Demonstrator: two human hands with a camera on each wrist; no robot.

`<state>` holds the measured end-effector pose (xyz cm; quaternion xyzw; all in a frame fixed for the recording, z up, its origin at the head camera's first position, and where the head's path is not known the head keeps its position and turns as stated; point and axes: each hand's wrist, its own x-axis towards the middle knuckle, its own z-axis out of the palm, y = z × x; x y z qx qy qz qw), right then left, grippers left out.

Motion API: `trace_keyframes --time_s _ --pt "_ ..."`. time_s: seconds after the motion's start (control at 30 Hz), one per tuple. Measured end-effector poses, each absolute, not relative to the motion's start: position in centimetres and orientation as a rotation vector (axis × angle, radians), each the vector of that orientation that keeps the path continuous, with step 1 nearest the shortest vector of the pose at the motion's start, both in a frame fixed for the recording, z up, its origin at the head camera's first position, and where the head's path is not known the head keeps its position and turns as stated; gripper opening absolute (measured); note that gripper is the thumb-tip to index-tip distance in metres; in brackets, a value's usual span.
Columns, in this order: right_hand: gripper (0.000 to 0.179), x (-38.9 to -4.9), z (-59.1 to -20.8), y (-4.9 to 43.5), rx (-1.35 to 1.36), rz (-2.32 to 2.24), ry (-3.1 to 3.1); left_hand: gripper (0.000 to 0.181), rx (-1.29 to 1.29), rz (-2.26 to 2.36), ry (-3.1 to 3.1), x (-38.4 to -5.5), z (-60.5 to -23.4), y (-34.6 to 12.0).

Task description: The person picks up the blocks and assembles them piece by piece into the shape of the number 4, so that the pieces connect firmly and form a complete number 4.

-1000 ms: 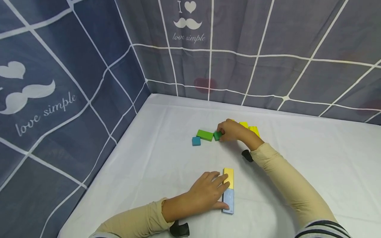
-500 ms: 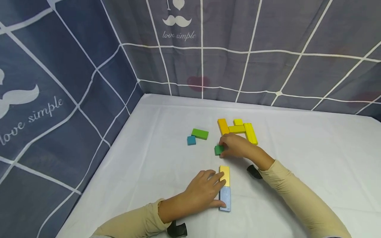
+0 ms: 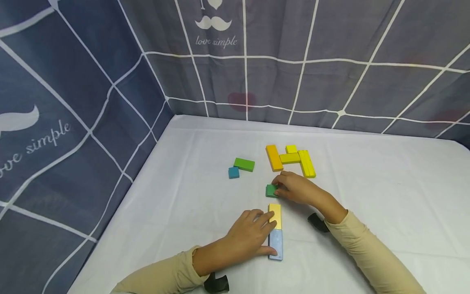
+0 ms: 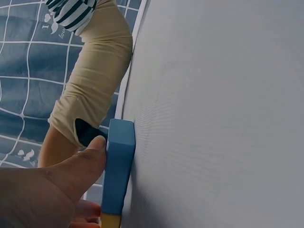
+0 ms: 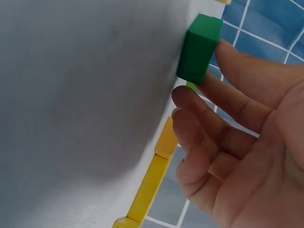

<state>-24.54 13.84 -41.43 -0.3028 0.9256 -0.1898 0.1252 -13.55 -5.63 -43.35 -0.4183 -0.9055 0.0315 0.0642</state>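
My left hand rests with spread fingers on two building blocks laid end to end, fingertips on the pale yellow block and thumb on the light blue block. In the left wrist view the thumb touches the blue block's upper face. Beyond the yellow end, my right hand pinches a small dark green block between thumb and fingers. The right wrist view has this green block close at the white cloth, its other fingers loosely curled below.
Farther back lie a light green block and a small teal block. An orange block, a mustard block, a small yellow block and a ridged yellow block form a cluster. Grey-blue checked curtains border the cloth-covered table.
My right hand has brought the dark green block from beside the light green one toward the pale yellow block, uncovering the yellow cluster. My left hand stays on its blocks; the head view shifts slightly.
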Motion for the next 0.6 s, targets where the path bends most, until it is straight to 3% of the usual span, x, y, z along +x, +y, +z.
trace_keyframes --time_s 0.6 --pt "0.022 -23.58 -41.15 14.65 -0.924 -0.584 2.619 0.067 -1.271 0.038 -2.705 -13.67 -43.27 -5.63"
